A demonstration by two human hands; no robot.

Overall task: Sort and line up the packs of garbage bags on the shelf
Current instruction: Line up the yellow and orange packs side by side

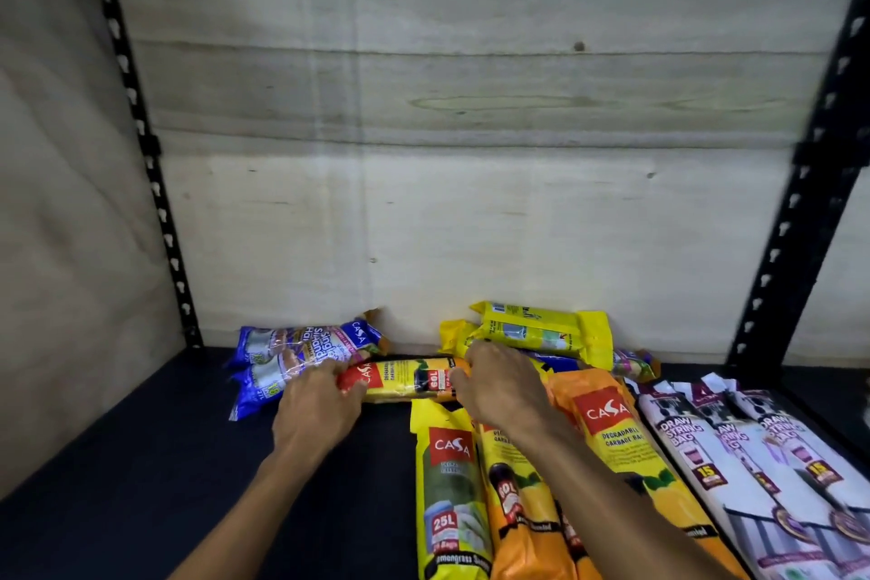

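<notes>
An orange-yellow Casa 60L pack [408, 378] lies crosswise on the dark shelf [117, 462] near the back. My left hand [316, 410] grips its left end and my right hand [503, 384] grips its right end. In front of it a yellow 25L pack [449, 495] and two orange packs [612, 433] lie lengthwise side by side. To their right lie white drawstring-bag packs [753, 462], also lengthwise. Blue packs [282, 358] sit at the back left. Yellow packs [541, 330] are piled at the back wall over a blue one.
A plywood back wall [471, 203] closes the shelf. Black slotted uprights stand at the left [141, 132] and right [809, 179]. The left front part of the shelf shows bare dark surface.
</notes>
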